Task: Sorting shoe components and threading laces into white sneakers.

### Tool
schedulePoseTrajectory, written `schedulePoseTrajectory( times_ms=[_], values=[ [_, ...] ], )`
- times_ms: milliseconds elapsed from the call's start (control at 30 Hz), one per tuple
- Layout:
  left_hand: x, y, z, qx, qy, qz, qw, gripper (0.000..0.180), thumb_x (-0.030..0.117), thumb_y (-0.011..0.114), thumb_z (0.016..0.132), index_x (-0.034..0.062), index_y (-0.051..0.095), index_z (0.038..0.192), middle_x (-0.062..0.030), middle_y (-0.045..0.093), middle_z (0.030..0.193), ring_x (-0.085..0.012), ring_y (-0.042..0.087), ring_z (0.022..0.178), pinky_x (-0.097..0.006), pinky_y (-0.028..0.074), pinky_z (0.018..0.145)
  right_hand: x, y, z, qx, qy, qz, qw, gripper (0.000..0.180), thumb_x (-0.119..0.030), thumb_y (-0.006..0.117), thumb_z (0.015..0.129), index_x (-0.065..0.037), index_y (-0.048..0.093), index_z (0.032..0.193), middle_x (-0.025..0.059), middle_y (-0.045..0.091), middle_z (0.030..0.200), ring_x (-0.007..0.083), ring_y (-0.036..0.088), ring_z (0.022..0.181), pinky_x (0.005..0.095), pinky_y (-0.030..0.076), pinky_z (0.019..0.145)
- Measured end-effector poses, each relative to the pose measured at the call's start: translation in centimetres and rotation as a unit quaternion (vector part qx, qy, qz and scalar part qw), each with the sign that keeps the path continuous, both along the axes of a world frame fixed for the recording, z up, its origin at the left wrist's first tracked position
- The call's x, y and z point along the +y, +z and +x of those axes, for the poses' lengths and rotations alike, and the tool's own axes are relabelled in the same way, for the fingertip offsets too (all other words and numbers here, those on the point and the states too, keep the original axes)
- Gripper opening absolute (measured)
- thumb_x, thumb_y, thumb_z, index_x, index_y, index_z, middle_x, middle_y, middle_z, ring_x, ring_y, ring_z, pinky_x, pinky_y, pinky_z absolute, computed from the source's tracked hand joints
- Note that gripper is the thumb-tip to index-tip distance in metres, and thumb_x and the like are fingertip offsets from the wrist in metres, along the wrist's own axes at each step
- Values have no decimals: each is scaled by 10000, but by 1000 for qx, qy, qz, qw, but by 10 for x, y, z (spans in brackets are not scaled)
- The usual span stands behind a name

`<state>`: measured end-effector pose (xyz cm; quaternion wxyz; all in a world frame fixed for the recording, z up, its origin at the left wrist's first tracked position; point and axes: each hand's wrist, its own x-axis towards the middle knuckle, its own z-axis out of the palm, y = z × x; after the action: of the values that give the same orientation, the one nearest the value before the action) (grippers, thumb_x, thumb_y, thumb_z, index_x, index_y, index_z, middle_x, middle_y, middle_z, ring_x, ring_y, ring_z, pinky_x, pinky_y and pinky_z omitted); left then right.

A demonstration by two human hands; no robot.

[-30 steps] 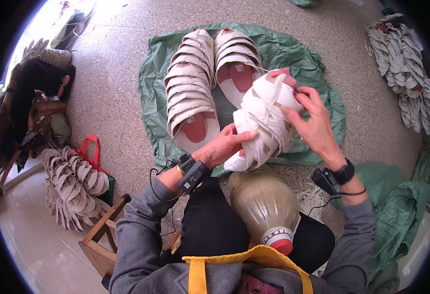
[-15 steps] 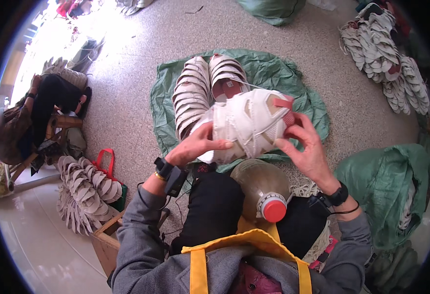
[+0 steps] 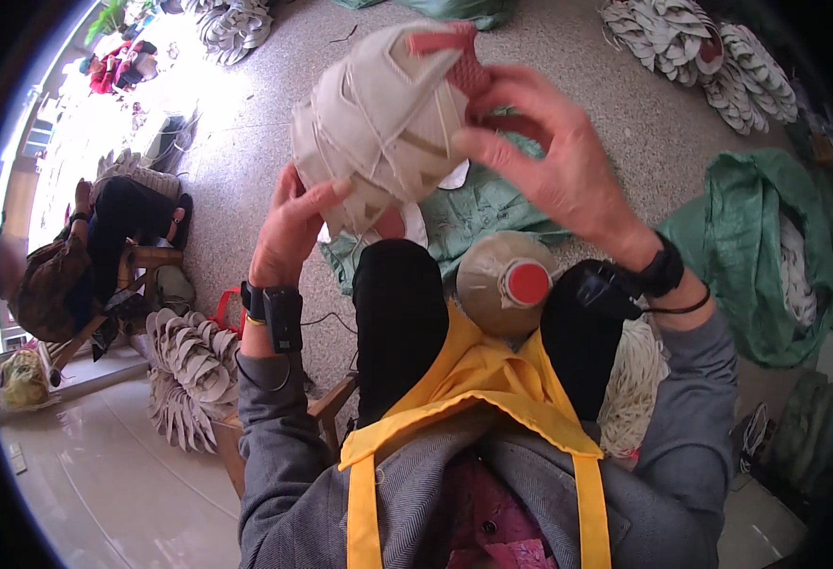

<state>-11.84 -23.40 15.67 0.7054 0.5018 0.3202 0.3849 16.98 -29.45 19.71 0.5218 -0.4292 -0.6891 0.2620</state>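
A white shoe upper [image 3: 379, 114] with crossing bands and a pink heel tab is held up in front of me, tilted. My left hand [image 3: 288, 223] grips its lower left side, thumb on the outer face. My right hand [image 3: 564, 156] holds the pink heel end between thumb and fingers. Below it, a green plastic sheet [image 3: 464, 218] lies on the floor; the held upper mostly hides what rests on the sheet, with white edges showing. A big clear bottle [image 3: 488, 294] with a red cap stands between my knees.
A bundle of pale uppers [image 3: 194, 365] is at my left, beside a wooden stool [image 3: 231, 450]. White laces [image 3: 630, 389] hang by my right knee. An open green sack [image 3: 744, 275] stands at right. More bundled uppers [image 3: 668, 38] lie far right. Another person [image 3: 61, 284] sits at left.
Both hands have lifted the shoe upper and moved it up and left in view, its heel end higher. The view has shifted, and the rows of uppers on the sheet are now mostly hidden.
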Motion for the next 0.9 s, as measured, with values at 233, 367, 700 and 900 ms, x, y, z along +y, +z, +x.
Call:
schedulePoseTrajectory(
  times_ms=[233, 367, 700, 900],
  values=[
    [-37, 32, 38, 20, 30, 61, 998, 635, 74, 772, 804, -20, 488, 1364, -117, 635, 1256, -220, 620, 1150, -357, 485, 1008, -31, 48, 20, 80, -10, -64, 995, 510, -313, 726, 932, 29, 554, 1268, 90, 634, 1174, 134, 599, 1080, 287, 495, 939],
    [-52, 18, 67, 4, -47, 115, 992, 570, 48, 756, 819, -20, 513, 1331, -81, 644, 1232, -176, 633, 1099, -326, 506, 971, -53, 52, 36, 45, -66, -80, 994, 465, -343, 791, 863, 17, 679, 1136, 71, 688, 1009, 126, 649, 897, 255, 523, 807],
    [-89, -15, 111, -82, -89, 6, 993, 656, 149, 799, 833, -8, 464, 1374, -103, 594, 1287, -180, 572, 1188, -341, 464, 1032, -106, 16, 70, 106, -136, -223, 960, 375, -246, 809, 838, 34, 708, 1067, 44, 698, 945, 102, 620, 855, 251, 486, 795],
    [-94, -18, 118, -56, -106, 68, 990, 822, 98, 821, 800, 18, 323, 1449, -116, 528, 1346, -208, 534, 1247, -356, 450, 1059, -130, -9, 81, 216, -120, -270, 931, 381, -234, 803, 845, 37, 697, 1091, 64, 685, 1032, 114, 608, 958, 269, 478, 848]
  ],
)
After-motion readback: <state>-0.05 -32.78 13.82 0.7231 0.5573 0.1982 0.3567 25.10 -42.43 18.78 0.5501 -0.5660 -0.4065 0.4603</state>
